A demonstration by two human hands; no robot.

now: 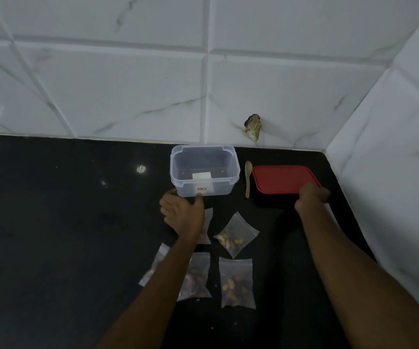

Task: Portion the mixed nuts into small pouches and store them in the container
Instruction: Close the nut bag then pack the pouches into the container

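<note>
A clear plastic container (204, 170) stands open on the black counter, with only a white label showing inside. My left hand (182, 212) holds its near wall, thumb and fingers curled against the base. To the right lies a red lid (282, 181); my right hand (311, 196) grips its near right edge. Several small clear pouches filled with mixed nuts lie in front of the container: one tilted like a diamond (236, 235), one lower right (237, 283), one lower middle (195, 278). My left forearm partly hides two more.
A small wooden spoon (248, 177) lies between the container and the red lid. White marble-look tiled walls meet in a corner at the right. A chipped spot (253, 127) marks the back wall. The black counter (64, 210) stretches out to the left.
</note>
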